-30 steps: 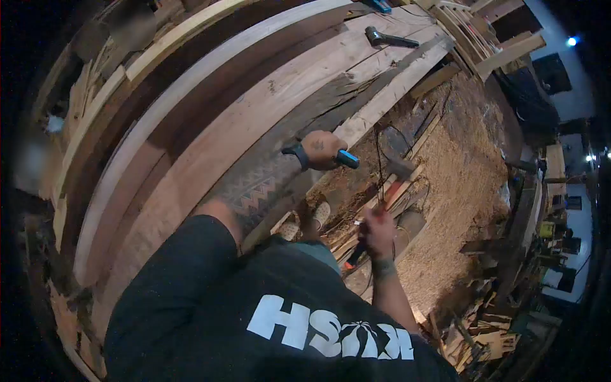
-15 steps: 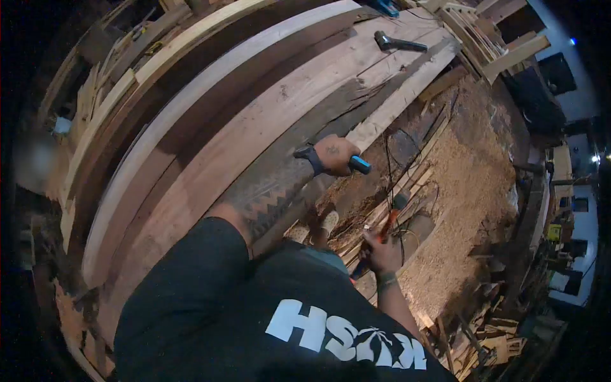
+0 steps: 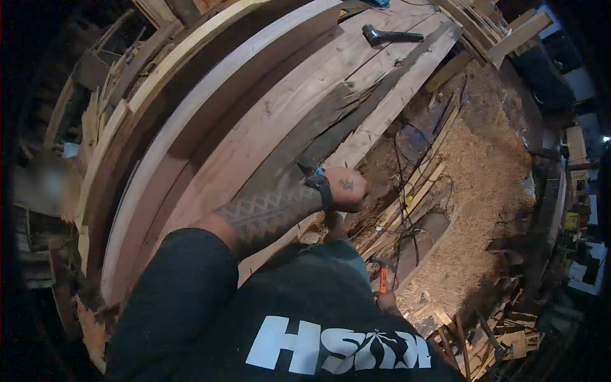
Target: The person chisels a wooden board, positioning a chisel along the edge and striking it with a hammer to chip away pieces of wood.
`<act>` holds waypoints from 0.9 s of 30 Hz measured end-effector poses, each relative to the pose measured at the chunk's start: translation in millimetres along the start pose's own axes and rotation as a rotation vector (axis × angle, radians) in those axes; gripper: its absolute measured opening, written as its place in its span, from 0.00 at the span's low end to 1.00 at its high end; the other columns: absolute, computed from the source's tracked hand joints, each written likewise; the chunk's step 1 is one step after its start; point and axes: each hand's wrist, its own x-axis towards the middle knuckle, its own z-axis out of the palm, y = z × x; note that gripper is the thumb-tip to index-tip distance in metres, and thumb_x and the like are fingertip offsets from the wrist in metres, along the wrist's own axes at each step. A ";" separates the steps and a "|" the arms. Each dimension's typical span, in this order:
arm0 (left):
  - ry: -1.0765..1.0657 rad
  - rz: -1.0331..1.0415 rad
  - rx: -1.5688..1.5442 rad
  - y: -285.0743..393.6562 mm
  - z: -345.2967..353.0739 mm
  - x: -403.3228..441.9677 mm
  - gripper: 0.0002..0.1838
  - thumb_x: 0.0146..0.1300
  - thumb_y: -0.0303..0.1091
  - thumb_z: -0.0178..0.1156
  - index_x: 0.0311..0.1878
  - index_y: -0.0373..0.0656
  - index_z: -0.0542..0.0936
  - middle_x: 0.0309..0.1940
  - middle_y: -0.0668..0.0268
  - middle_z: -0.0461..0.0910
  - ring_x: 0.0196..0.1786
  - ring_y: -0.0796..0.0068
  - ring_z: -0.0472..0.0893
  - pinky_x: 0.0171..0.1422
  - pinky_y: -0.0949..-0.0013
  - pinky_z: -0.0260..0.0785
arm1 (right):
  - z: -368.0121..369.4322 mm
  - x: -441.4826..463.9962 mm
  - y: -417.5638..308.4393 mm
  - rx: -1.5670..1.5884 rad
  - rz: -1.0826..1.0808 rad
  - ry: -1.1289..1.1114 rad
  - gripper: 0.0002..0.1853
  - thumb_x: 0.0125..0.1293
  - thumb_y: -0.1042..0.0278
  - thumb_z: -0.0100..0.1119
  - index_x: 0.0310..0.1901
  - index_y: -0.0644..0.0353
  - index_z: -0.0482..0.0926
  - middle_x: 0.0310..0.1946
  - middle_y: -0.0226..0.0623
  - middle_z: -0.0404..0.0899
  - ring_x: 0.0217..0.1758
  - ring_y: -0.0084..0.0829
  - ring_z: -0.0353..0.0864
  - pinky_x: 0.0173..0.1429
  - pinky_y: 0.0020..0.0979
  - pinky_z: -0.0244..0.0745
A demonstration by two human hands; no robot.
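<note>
My left hand (image 3: 347,190), with a black band at the wrist, is closed above the edge of a long plank (image 3: 375,130). A small black-and-blue tool (image 3: 309,170) juts out at its wrist side; most of it is hidden, and its exact kind is unclear. Low beside my body, my right hand (image 3: 386,301) is closed round the orange handle of a hammer (image 3: 384,279). The hammer's head points up and away from me. A dark, rough strip of wood (image 3: 299,143) lies along the plank near my left hand.
A black L-shaped tool (image 3: 391,37) lies at the boards' far end, near a blue object (image 3: 380,2). Tall curved-looking beams (image 3: 216,95) stand on the left. Sawdust (image 3: 484,172), thin offcuts (image 3: 423,191) and dark cables (image 3: 400,162) cover the floor at right.
My right hand has moved down and toward my body with the hammer. My left hand has turned and come slightly lower; the blue-tipped end past its fingers no longer shows.
</note>
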 end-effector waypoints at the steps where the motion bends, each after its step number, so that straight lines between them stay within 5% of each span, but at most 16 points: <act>1: -0.023 -0.007 -0.005 2.9 -2.9 1.1 0.16 0.59 0.46 0.62 0.29 0.42 0.85 0.28 0.52 0.84 0.34 0.46 0.85 0.39 0.45 0.79 | -4.2 2.6 9.1 -0.057 -0.068 -0.030 0.11 0.61 0.67 0.73 0.27 0.63 0.82 0.18 0.37 0.79 0.16 0.30 0.75 0.21 0.37 0.66; 4: -0.129 -0.057 -0.045 4.9 -5.0 5.0 0.14 0.60 0.45 0.61 0.34 0.43 0.86 0.28 0.52 0.84 0.35 0.47 0.86 0.39 0.45 0.79 | -27.3 36.8 50.3 -0.119 -0.455 -0.145 0.10 0.61 0.68 0.73 0.29 0.65 0.83 0.17 0.37 0.78 0.15 0.30 0.75 0.20 0.37 0.66; 7: -0.163 -0.045 -0.004 4.9 0.2 6.4 0.13 0.61 0.43 0.60 0.37 0.44 0.86 0.28 0.51 0.84 0.36 0.47 0.87 0.39 0.46 0.79 | -47.2 54.6 23.3 -0.243 -0.282 -0.099 0.10 0.63 0.63 0.69 0.34 0.61 0.86 0.20 0.40 0.80 0.21 0.36 0.79 0.26 0.39 0.72; 10: -0.086 -0.027 -0.013 11.7 -5.0 4.0 0.13 0.50 0.42 0.61 0.26 0.44 0.88 0.26 0.52 0.86 0.31 0.47 0.87 0.35 0.48 0.79 | -61.1 86.0 -11.2 -0.369 -0.152 -0.052 0.12 0.65 0.57 0.66 0.40 0.57 0.89 0.24 0.43 0.83 0.27 0.41 0.84 0.33 0.42 0.78; 11: -0.112 -0.025 -0.030 9.6 -1.4 5.3 0.13 0.54 0.42 0.61 0.29 0.44 0.87 0.26 0.52 0.86 0.32 0.46 0.87 0.36 0.47 0.79 | -62.7 97.0 -20.9 -0.430 -0.180 -0.036 0.14 0.65 0.56 0.65 0.42 0.56 0.90 0.25 0.44 0.84 0.29 0.43 0.86 0.35 0.43 0.80; 14: -0.159 -0.004 -0.051 -0.5 18.5 10.8 0.13 0.61 0.43 0.60 0.35 0.43 0.84 0.27 0.51 0.85 0.36 0.45 0.87 0.37 0.46 0.78 | -55.5 125.0 -38.2 -0.800 -0.568 0.171 0.15 0.66 0.56 0.66 0.39 0.61 0.88 0.23 0.39 0.82 0.27 0.36 0.85 0.34 0.43 0.78; 17: -0.188 -0.018 -0.014 -0.3 28.6 13.6 0.14 0.62 0.44 0.59 0.33 0.44 0.84 0.27 0.51 0.84 0.35 0.44 0.86 0.37 0.46 0.77 | -58.3 88.5 -121.3 -0.018 -0.060 0.080 0.18 0.66 0.53 0.67 0.34 0.64 0.85 0.21 0.36 0.80 0.26 0.33 0.83 0.33 0.42 0.77; 20: -0.192 -0.048 -0.040 8.8 4.9 12.6 0.15 0.63 0.46 0.59 0.31 0.44 0.83 0.27 0.50 0.83 0.33 0.43 0.84 0.37 0.45 0.76 | -57.2 84.7 -131.3 -0.067 -0.041 0.084 0.20 0.65 0.51 0.69 0.30 0.62 0.82 0.20 0.35 0.79 0.24 0.33 0.82 0.33 0.42 0.77; 22: -0.033 0.066 -0.156 6.1 -24.6 -0.9 0.16 0.63 0.47 0.60 0.31 0.44 0.83 0.27 0.50 0.82 0.33 0.42 0.82 0.37 0.44 0.75 | -48.5 129.3 -56.8 -0.140 -0.458 0.092 0.21 0.63 0.51 0.70 0.28 0.62 0.80 0.19 0.35 0.77 0.24 0.34 0.80 0.32 0.42 0.77; 24: 0.013 0.031 -0.151 3.6 -25.1 -5.8 0.15 0.63 0.47 0.61 0.31 0.44 0.83 0.28 0.49 0.82 0.33 0.42 0.82 0.37 0.44 0.74 | -46.8 132.5 -43.2 -0.168 -0.464 0.067 0.20 0.62 0.52 0.71 0.28 0.62 0.80 0.20 0.35 0.77 0.24 0.35 0.80 0.33 0.42 0.77; 26: 0.030 0.051 -0.122 4.2 -28.5 -13.1 0.14 0.63 0.44 0.61 0.32 0.42 0.82 0.28 0.48 0.81 0.33 0.43 0.82 0.38 0.45 0.74 | -53.5 86.8 -65.5 -0.148 -0.047 0.005 0.18 0.61 0.54 0.72 0.30 0.62 0.81 0.21 0.36 0.78 0.25 0.36 0.80 0.34 0.42 0.78; 27: 0.029 0.069 -0.194 6.4 -38.1 -18.4 0.14 0.63 0.44 0.61 0.32 0.42 0.81 0.28 0.48 0.81 0.33 0.43 0.81 0.38 0.45 0.73 | -56.9 86.5 -46.1 -0.315 -0.174 0.020 0.17 0.60 0.55 0.73 0.32 0.62 0.81 0.21 0.36 0.79 0.25 0.36 0.81 0.35 0.42 0.78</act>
